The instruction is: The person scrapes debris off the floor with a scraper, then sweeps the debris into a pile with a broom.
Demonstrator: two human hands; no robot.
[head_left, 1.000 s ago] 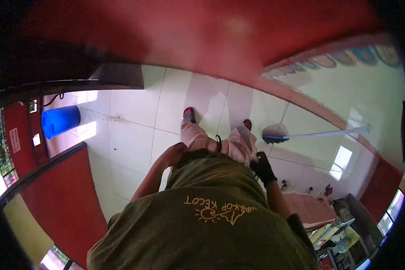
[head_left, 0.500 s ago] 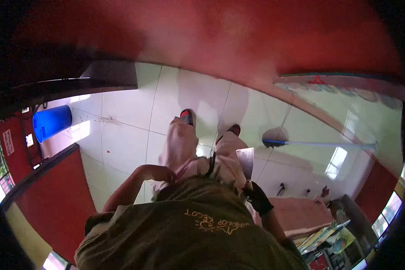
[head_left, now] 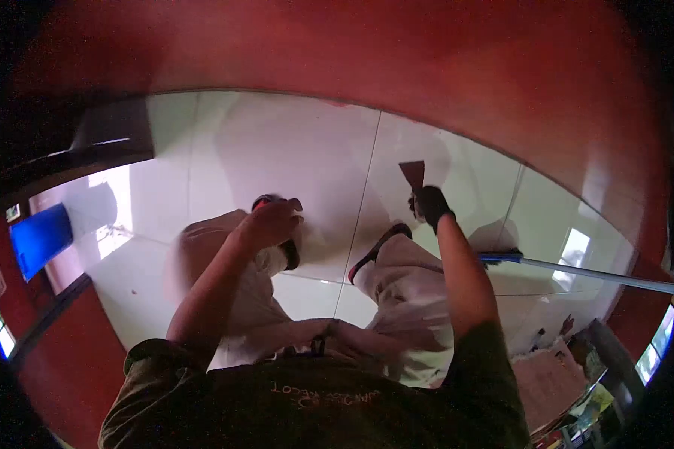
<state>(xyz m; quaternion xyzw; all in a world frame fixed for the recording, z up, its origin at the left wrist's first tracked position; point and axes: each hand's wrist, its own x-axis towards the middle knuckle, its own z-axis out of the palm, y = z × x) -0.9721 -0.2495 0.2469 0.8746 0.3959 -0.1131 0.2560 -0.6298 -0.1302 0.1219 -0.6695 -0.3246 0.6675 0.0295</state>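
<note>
My right hand (head_left: 429, 206), in a dark fingerless glove, is closed around the handle of a scraper (head_left: 413, 172). Its flat, wide blade points toward the red wall, above the white tiled floor (head_left: 307, 142). My left hand (head_left: 275, 221) is bare and hangs over my left knee and shoe, with its fingers partly bent. Nothing can be made out in it. Both my knees are bent, with one shoe (head_left: 378, 253) on the tiles between the hands.
A red wall (head_left: 352, 45) curves across the front. The blue bin (head_left: 42, 238) stands at the far left. At the right lies a broom (head_left: 599, 273) with a long handle. Papers and a pink surface (head_left: 550, 382) are at the lower right.
I have crouched lower and nearer to the wall. My right hand has reached forward with the scraper, and my left hand has moved from my waist to over the knee.
</note>
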